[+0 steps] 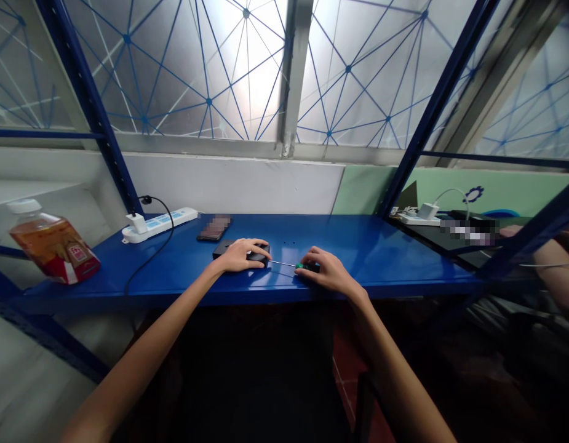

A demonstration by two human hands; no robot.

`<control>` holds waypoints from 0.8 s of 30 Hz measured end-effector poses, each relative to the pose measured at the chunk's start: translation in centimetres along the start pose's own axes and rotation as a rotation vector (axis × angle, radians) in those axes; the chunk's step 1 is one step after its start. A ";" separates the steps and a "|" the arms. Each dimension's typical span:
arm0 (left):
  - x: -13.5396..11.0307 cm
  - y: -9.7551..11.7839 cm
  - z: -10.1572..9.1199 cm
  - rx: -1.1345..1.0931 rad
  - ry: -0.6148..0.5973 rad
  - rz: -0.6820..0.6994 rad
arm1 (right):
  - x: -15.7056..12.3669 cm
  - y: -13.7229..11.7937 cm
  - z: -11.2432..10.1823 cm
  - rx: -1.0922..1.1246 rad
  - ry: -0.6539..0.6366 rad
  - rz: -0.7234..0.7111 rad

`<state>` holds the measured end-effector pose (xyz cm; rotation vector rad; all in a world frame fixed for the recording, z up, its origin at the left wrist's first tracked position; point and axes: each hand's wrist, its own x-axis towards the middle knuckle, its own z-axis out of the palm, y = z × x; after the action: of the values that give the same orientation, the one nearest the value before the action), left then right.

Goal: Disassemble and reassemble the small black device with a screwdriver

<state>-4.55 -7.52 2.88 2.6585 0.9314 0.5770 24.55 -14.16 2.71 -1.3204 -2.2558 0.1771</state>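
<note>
My left hand point(242, 254) rests on a small black box-like device point(222, 249) lying on the blue metal shelf point(358, 246), fingers curled over its top. My right hand point(328, 271) is closed around a screwdriver with a green and black handle point(305, 266). Its thin metal shaft point(280, 263) points left and reaches the right side of the black device by my left fingertips. Both forearms stretch in from the bottom of the view.
A white power strip point(159, 224) with a plugged-in charger and black cable lies at the back left. A dark phone point(214, 227) lies behind the device. A bottle of amber drink point(51, 243) stands far left. Another person's arm point(558, 271) shows at the right, by a white charger point(426, 212).
</note>
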 end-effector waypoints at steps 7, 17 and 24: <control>-0.1 0.5 -0.1 0.001 -0.001 -0.018 | 0.4 0.3 0.7 0.074 0.008 0.029; -0.1 0.3 0.1 0.008 0.020 -0.005 | 0.1 -0.9 0.2 -0.057 0.007 0.042; -0.1 0.1 0.3 0.014 0.029 0.001 | 0.3 0.0 0.3 -0.021 -0.010 -0.023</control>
<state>-4.42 -7.71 2.65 2.6693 0.9458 0.6137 24.24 -13.90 2.53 -1.3070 -2.2860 0.1532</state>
